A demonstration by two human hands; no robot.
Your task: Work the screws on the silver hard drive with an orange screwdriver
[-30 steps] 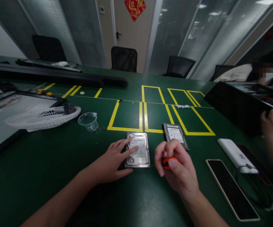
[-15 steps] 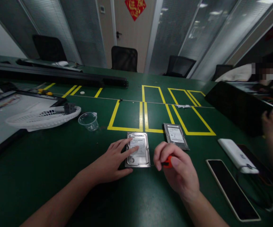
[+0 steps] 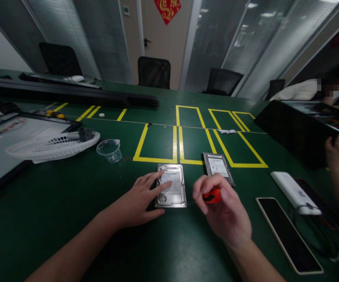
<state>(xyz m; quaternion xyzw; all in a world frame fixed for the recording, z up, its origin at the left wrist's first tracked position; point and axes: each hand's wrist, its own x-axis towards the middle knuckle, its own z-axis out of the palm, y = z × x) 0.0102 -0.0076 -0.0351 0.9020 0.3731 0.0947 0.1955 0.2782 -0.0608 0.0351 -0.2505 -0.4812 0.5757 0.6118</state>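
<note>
A silver hard drive [image 3: 172,188] lies flat on the green table [image 3: 69,203] in front of me. My left hand [image 3: 140,201] rests on its left side, fingers spread, index finger across the label. My right hand [image 3: 220,207] hovers just right of the drive, fingers curled round a small orange-handled tool [image 3: 212,196]; its tip is hidden. A second, darker hard drive [image 3: 218,166] lies behind my right hand, by the yellow tape boxes [image 3: 187,137].
A clear plastic cup [image 3: 109,150] and a white mesh basket [image 3: 51,145] stand to the left. A phone [image 3: 288,233] and a white power bank [image 3: 294,192] lie to the right. Another person's hand [image 3: 338,150] holds a black tray [image 3: 292,131] at the far right.
My right hand has shifted slightly, turning the orange tool between its fingers. My left hand and both drives have stayed put.
</note>
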